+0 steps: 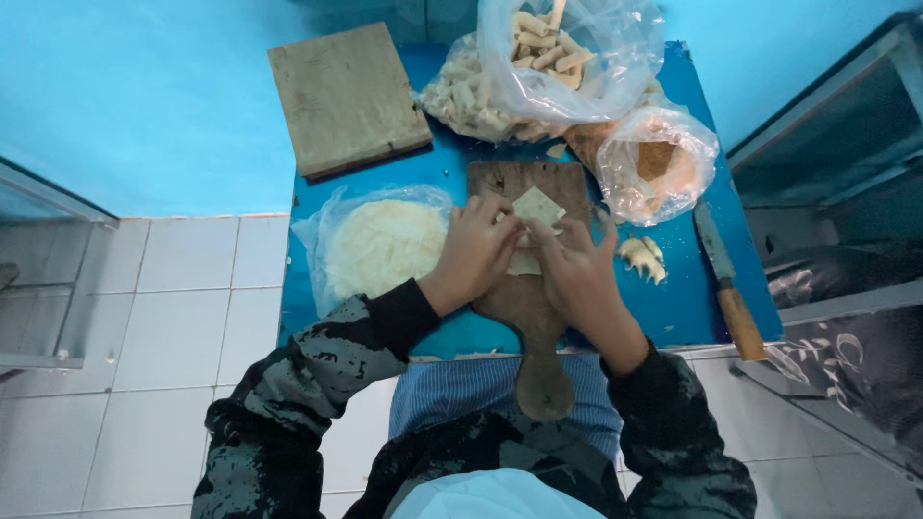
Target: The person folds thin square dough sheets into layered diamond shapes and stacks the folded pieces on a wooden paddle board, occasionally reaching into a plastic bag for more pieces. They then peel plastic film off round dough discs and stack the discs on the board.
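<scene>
A: Pale dough sheet (536, 208), square-ish, sits on the paddle-shaped wooden board (524, 298) mid-counter. Both hands are on it.

B: Finger state?

A: Left hand (476, 252) has fingers curled, pinching the sheet's near-left edge. Right hand (575, 274) has fingers bent and pressed onto the right edge, looks like it pins the sheet flat so the other side can fold. Board handle points back toward the person, so the work sits close to the body.

B: Supplies?

A: Stack of round wrappers (383, 245) on clear plastic just left of the board, within the left hand's reach. Small finished-looking pieces (642, 258) lie right of the board. Knife (723, 284) with wooden handle further right, well apart from the hands. Bags of rolled pieces (548, 62) at the far end of the blue counter (673, 308), beside a second plain board (346, 96), out of the working zone.
</scene>
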